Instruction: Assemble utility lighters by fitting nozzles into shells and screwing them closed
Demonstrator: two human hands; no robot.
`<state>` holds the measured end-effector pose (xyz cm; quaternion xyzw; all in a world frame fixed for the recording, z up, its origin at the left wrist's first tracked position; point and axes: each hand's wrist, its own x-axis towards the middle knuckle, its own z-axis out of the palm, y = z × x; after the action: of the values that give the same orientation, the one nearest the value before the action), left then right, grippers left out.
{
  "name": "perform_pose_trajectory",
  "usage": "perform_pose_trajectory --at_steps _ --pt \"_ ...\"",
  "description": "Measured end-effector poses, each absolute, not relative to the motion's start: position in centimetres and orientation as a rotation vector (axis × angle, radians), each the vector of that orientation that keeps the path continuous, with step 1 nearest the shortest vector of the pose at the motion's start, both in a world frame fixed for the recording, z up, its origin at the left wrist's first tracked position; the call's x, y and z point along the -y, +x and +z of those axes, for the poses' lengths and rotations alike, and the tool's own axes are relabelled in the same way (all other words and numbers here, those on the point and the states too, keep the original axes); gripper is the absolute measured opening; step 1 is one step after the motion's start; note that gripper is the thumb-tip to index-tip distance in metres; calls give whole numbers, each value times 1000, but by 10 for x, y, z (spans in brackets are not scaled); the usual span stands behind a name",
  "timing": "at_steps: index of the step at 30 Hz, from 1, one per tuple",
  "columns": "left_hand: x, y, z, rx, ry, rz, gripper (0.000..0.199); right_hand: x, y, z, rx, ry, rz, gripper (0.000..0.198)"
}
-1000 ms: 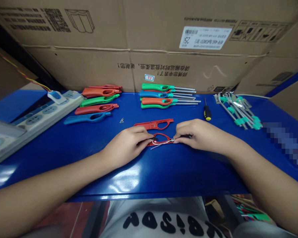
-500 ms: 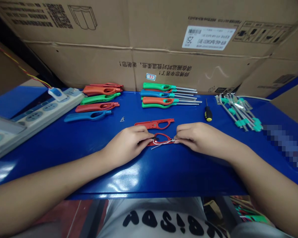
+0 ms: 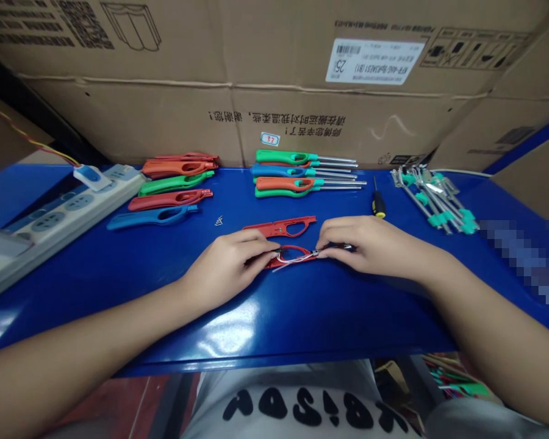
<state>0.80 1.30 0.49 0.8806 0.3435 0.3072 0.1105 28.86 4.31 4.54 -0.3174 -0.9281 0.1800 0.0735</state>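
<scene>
In the head view a red lighter handle half (image 3: 302, 261) lies on the blue table under my fingers. My left hand (image 3: 231, 259) is closed, its thumb and forefinger pinching a small black part (image 3: 278, 250) at the left of the trigger loop. White wires (image 3: 293, 260) run from there across the loop, and a thin clear tube (image 3: 280, 267) sticks out beside them. At the loop's right end my right hand (image 3: 363, 241) pinches a metal lighter tube (image 3: 348, 247), mostly covered by the fingers. Just behind lies a second red handle half (image 3: 274, 228).
Coloured handle halves (image 3: 165, 216) lie back left by a white power strip (image 3: 50, 219). Assembled lighters (image 3: 302, 186) rest against a cardboard box (image 3: 165, 122). Small screws (image 3: 218, 221), a screwdriver (image 3: 378, 204) and a pile of metal tubes (image 3: 434, 204) are also on the table.
More of the metal tube shows between my right fingers, which have shifted a little. My left hand keeps its pinch on the black part. The whole view has moved slightly.
</scene>
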Motion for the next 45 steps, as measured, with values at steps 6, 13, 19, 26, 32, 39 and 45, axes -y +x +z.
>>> perform_pose_trajectory --at_steps 6,13,19,26,32,39,45 --pt "-12 9 5 -1021 2579 902 18 -43 290 46 2742 -938 568 14" --pt "-12 9 4 -1009 2581 926 18 -41 287 46 2770 -957 570 12" --pt "-11 9 4 -1022 2559 896 18 -41 288 46 2794 -941 538 13" --pt "-10 9 1 -1001 2553 881 19 -41 289 43 2855 -925 422 17" --pt "-10 10 1 -1010 2538 869 19 -41 288 41 2863 -910 375 18" --pt "-9 12 4 -1023 2562 879 19 -37 282 41 2918 -920 361 24" --pt "-10 12 4 -1024 2543 890 17 -30 277 45 2975 -1012 334 25"
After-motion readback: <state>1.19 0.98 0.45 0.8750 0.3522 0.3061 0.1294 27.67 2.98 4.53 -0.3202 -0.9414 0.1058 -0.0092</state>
